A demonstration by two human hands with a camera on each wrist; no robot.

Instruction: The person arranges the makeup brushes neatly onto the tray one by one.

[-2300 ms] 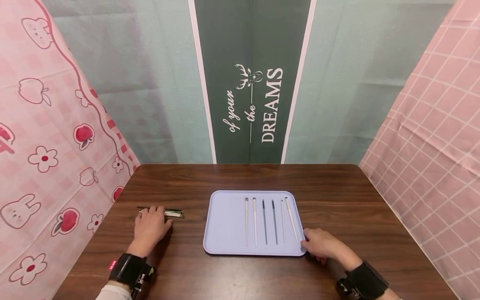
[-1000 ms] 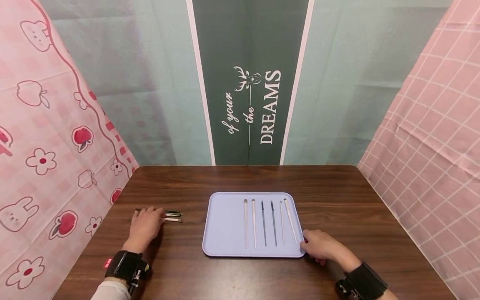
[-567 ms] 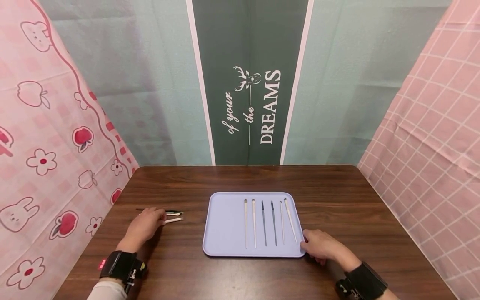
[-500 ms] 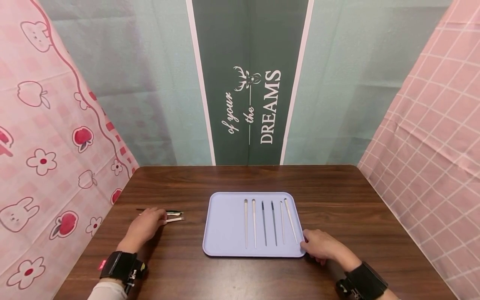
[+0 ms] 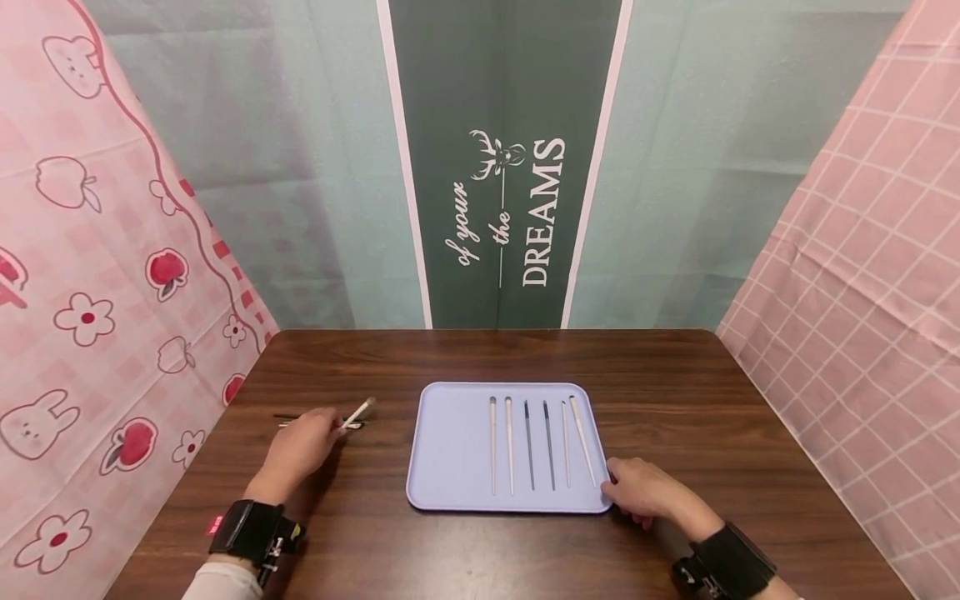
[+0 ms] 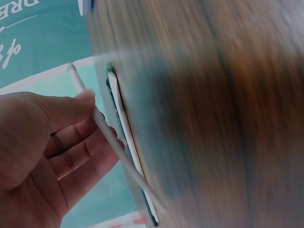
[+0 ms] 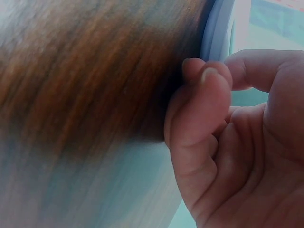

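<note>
Brush (image 6: 107,130): we saw it tilted in the left hand (image 5: 303,442), pinched between thumb and fingers, over the pile (image 6: 122,118) left of the tray (image 5: 450,450).
Pile risk: its handle crossed close over the pile (we could not count those brushes), so we judged it might drag them.
Pinch risk: a loose hold, we thought, could let the slim handle pivot.
Tray: it held six brushes (image 5: 529,446) toward its right side, the rightmost slanting.
Corner: we saw the right hand (image 5: 641,487), fingers curled, clamped on the near right rim; a tug could roll the six.
</note>
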